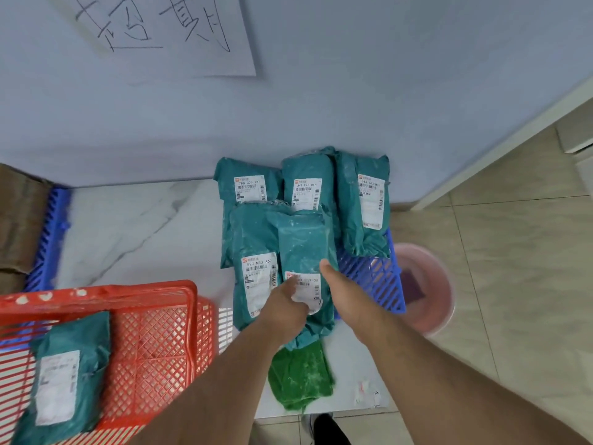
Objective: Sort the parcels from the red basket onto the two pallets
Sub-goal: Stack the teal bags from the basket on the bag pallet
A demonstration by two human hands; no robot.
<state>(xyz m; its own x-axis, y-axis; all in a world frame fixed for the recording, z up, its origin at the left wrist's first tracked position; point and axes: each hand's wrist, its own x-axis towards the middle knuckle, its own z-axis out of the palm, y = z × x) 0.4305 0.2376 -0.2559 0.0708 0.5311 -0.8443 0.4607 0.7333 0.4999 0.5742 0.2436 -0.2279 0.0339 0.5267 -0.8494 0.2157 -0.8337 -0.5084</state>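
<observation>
Several teal parcels with white labels lie stacked on the blue pallet (372, 277) against the wall. The front teal parcel (303, 242) is held from both sides: my left hand (287, 303) presses on its label at the near left, and my right hand (340, 284) grips its right edge. Beside it lies a labelled parcel (253, 252); three more rest behind, among them one at the back right (362, 203). The red basket (154, 329) stands at the lower left with one teal parcel (67, 374) inside. A second blue pallet (48, 239) shows at the far left.
A green cloth (300, 377) lies on the white marble floor near my feet. A pink basin (426, 290) stands to the right of the pallet on beige tiles. Brown cardboard (19, 216) sits on the left pallet. A handwritten paper sign (160, 30) hangs on the wall.
</observation>
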